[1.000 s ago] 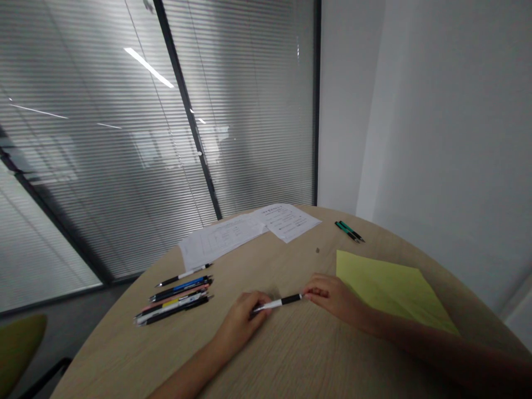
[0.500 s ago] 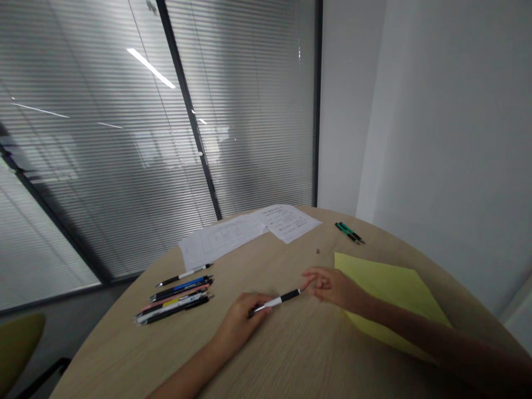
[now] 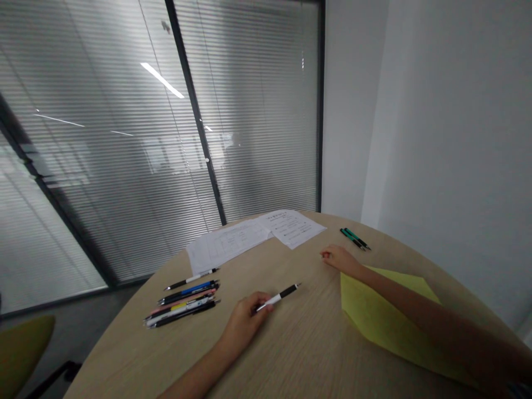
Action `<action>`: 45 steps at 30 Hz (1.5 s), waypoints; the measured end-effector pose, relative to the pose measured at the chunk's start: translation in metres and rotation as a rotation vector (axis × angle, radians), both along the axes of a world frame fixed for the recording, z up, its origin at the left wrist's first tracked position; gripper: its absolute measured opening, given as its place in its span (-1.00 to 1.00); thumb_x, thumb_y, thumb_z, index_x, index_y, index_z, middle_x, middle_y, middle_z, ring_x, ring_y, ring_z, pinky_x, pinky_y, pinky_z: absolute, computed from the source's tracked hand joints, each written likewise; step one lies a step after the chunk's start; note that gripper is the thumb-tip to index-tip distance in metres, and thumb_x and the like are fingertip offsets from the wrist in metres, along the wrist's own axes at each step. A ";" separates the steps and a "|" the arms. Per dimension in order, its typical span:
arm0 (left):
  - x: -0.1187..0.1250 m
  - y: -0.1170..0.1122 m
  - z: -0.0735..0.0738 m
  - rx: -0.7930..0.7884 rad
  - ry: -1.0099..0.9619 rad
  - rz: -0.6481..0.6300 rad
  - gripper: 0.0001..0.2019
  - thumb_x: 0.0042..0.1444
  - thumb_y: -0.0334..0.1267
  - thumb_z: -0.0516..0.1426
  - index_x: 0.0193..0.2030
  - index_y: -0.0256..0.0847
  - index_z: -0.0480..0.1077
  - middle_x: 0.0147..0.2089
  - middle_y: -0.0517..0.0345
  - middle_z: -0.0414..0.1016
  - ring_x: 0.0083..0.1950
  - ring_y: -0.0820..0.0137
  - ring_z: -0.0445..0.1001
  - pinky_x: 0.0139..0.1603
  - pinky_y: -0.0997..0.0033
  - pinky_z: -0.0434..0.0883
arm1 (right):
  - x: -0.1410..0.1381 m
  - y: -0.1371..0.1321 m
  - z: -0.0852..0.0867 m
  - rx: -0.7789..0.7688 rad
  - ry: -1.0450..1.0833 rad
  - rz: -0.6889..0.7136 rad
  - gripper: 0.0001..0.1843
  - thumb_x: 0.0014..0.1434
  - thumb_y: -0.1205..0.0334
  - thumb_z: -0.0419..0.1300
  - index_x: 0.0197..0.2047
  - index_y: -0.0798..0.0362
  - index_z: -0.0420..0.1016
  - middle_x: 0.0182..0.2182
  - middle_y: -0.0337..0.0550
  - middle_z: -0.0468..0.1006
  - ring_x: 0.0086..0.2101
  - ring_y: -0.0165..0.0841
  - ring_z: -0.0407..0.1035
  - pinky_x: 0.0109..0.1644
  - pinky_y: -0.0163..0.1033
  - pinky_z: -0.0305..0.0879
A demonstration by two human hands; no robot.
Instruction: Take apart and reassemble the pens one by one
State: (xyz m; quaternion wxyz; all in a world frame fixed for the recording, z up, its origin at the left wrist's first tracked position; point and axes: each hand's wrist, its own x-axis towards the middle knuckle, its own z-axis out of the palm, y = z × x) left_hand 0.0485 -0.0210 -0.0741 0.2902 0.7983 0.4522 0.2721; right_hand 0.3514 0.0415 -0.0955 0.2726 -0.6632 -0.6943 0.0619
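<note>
My left hand (image 3: 245, 318) rests on the table at lower centre, its thumb and fingers closed on a white-and-black pen (image 3: 286, 291) whose black grip and tip point right, away from the palm. Farther off to the right, my right hand (image 3: 338, 259) is down at the tabletop with its fingertips pinched together. Whatever lies between those fingertips is hidden. A yellow sheet of paper (image 3: 374, 318) lies partly under my right forearm.
Several pens (image 3: 183, 305) lie side by side at the left, with another black-and-white pen (image 3: 191, 279) behind them. Printed sheets (image 3: 228, 244) cover the far edge. Two green pens (image 3: 355, 238) lie at the far right of the round wooden table (image 3: 286, 354).
My right hand has left the pen's tip and gone forward to where a small brownish bit lay; its fingers have closed there. My left hand still holds the pen. The view shifted slightly.
</note>
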 end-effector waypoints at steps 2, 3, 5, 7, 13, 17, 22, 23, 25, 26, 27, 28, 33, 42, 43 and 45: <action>0.000 0.000 0.000 0.005 0.012 0.001 -0.77 -0.03 -0.19 0.00 -0.32 -0.25 0.39 -0.36 0.12 0.48 -0.33 0.36 0.40 -0.33 0.47 0.30 | -0.001 0.002 -0.002 -0.014 0.029 0.000 -0.81 -0.12 0.44 0.10 -0.39 0.13 0.50 -0.38 -0.05 0.51 -0.31 -0.31 0.35 -0.20 -0.28 0.20; 0.000 0.000 0.000 0.007 0.016 0.002 -0.77 -0.03 -0.19 0.00 -0.32 -0.25 0.39 -0.36 0.12 0.48 -0.33 0.37 0.40 -0.33 0.47 0.30 | -0.001 0.003 -0.001 -0.022 0.049 0.002 -0.82 -0.12 0.44 0.11 -0.40 0.14 0.50 -0.38 -0.03 0.51 -0.31 -0.30 0.35 -0.21 -0.27 0.20; 0.000 0.000 0.000 0.013 0.024 0.008 -0.77 -0.03 -0.18 0.00 -0.33 -0.24 0.39 -0.38 0.14 0.48 -0.35 0.38 0.40 -0.34 0.48 0.30 | -0.002 0.001 0.001 -0.034 0.097 0.009 -0.84 -0.12 0.43 0.11 -0.42 0.14 0.49 -0.39 -0.03 0.51 -0.33 -0.30 0.34 -0.23 -0.26 0.21; -0.001 0.000 0.000 0.019 0.025 0.000 -0.77 -0.03 -0.18 0.01 -0.33 -0.24 0.39 -0.39 0.14 0.48 -0.36 0.37 0.40 -0.35 0.47 0.30 | -0.005 -0.006 0.003 -0.046 0.157 0.025 -0.85 -0.09 0.37 0.11 -0.40 0.12 0.48 -0.39 -0.06 0.51 -0.35 -0.32 0.35 -0.27 -0.28 0.22; -0.002 -0.001 -0.003 0.081 0.087 -0.039 -0.79 0.00 -0.21 0.00 -0.31 -0.23 0.40 -0.34 0.13 0.48 -0.32 0.37 0.40 -0.30 0.46 0.30 | -0.032 -0.056 -0.007 -0.234 0.599 0.136 -0.75 -0.04 0.16 0.09 -0.29 0.11 0.42 -0.64 -0.27 0.40 -0.70 -0.53 0.16 -0.63 -0.41 0.06; -0.003 -0.002 -0.003 0.133 0.144 -0.071 -0.80 0.01 -0.24 0.02 -0.29 -0.21 0.41 -0.33 0.12 0.49 -0.29 0.36 0.39 -0.24 0.42 0.30 | -0.055 -0.086 -0.004 -0.272 0.832 0.154 -0.83 -0.12 0.19 0.16 -0.42 0.09 0.39 -0.68 -0.34 0.31 -0.70 -0.57 0.09 -0.63 -0.44 -0.02; -0.004 -0.004 -0.004 0.175 0.145 -0.101 -0.83 0.00 -0.25 0.03 -0.29 -0.18 0.41 -0.31 0.14 0.48 -0.26 0.37 0.39 -0.22 0.44 0.31 | -0.068 -0.097 0.006 -0.200 0.857 0.205 -0.87 -0.17 0.23 0.19 -0.48 0.08 0.37 -0.64 -0.31 0.37 -0.61 -0.54 0.17 -0.55 -0.43 0.02; -0.004 -0.004 -0.004 0.175 0.146 -0.102 -0.83 0.00 -0.25 0.03 -0.30 -0.17 0.41 -0.32 0.14 0.48 -0.26 0.37 0.39 -0.22 0.44 0.31 | -0.069 -0.097 0.006 -0.202 0.860 0.215 -0.87 -0.17 0.24 0.19 -0.47 0.08 0.37 -0.64 -0.31 0.36 -0.62 -0.54 0.17 -0.55 -0.43 0.02; -0.003 -0.005 -0.003 0.174 0.153 -0.102 -0.83 0.00 -0.26 0.03 -0.30 -0.17 0.41 -0.33 0.15 0.48 -0.27 0.38 0.39 -0.23 0.45 0.31 | -0.070 -0.098 0.005 -0.208 0.857 0.224 -0.87 -0.16 0.24 0.18 -0.47 0.09 0.37 -0.64 -0.31 0.36 -0.62 -0.54 0.16 -0.55 -0.43 0.01; -0.003 -0.005 -0.003 0.175 0.157 -0.105 -0.83 0.01 -0.26 0.03 -0.30 -0.17 0.41 -0.33 0.15 0.47 -0.27 0.38 0.38 -0.23 0.45 0.31 | -0.071 -0.099 0.004 -0.212 0.856 0.224 -0.87 -0.16 0.25 0.18 -0.46 0.09 0.37 -0.64 -0.30 0.37 -0.62 -0.54 0.17 -0.55 -0.43 0.01; -0.003 -0.005 -0.003 0.175 0.161 -0.108 -0.83 0.01 -0.26 0.03 -0.29 -0.17 0.41 -0.33 0.15 0.47 -0.27 0.38 0.38 -0.22 0.44 0.31 | -0.071 -0.100 0.003 -0.215 0.854 0.225 -0.88 -0.15 0.25 0.17 -0.46 0.09 0.38 -0.63 -0.30 0.38 -0.61 -0.53 0.18 -0.55 -0.43 0.01; -0.003 -0.005 -0.004 0.176 0.165 -0.111 -0.83 0.01 -0.26 0.03 -0.28 -0.16 0.40 -0.33 0.15 0.47 -0.26 0.38 0.38 -0.22 0.44 0.31 | -0.072 -0.100 0.002 -0.218 0.852 0.228 -0.88 -0.15 0.26 0.17 -0.45 0.09 0.38 -0.62 -0.29 0.39 -0.61 -0.53 0.19 -0.55 -0.43 0.01; -0.003 -0.005 -0.004 0.185 0.178 -0.135 -0.82 0.02 -0.25 0.02 -0.27 -0.17 0.40 -0.33 0.14 0.47 -0.26 0.37 0.37 -0.22 0.44 0.30 | -0.075 -0.104 0.002 -0.222 0.797 0.254 -0.89 -0.12 0.26 0.16 -0.43 0.09 0.41 -0.64 -0.30 0.40 -0.63 -0.53 0.18 -0.58 -0.43 -0.04; -0.003 -0.008 -0.003 0.251 0.177 -0.145 -0.83 0.02 -0.26 0.02 -0.28 -0.17 0.40 -0.34 0.13 0.47 -0.27 0.37 0.38 -0.23 0.41 0.31 | -0.075 -0.107 0.004 -0.155 0.679 0.245 -0.89 -0.08 0.25 0.16 -0.43 0.09 0.43 -0.59 -0.24 0.45 -0.56 -0.47 0.27 -0.53 -0.41 0.06; -0.004 -0.008 -0.003 0.264 0.174 -0.151 -0.83 0.02 -0.26 0.02 -0.28 -0.17 0.40 -0.34 0.13 0.47 -0.27 0.37 0.38 -0.24 0.42 0.32 | -0.075 -0.107 0.004 -0.155 0.671 0.240 -0.89 -0.08 0.25 0.16 -0.43 0.10 0.44 -0.58 -0.23 0.45 -0.55 -0.46 0.28 -0.53 -0.41 0.07; -0.004 -0.008 -0.003 0.293 0.172 -0.164 -0.83 0.02 -0.27 0.02 -0.29 -0.17 0.40 -0.36 0.12 0.47 -0.28 0.37 0.38 -0.26 0.42 0.32 | -0.076 -0.108 0.005 -0.157 0.662 0.227 -0.89 -0.08 0.25 0.16 -0.44 0.10 0.44 -0.56 -0.22 0.46 -0.53 -0.45 0.30 -0.50 -0.40 0.11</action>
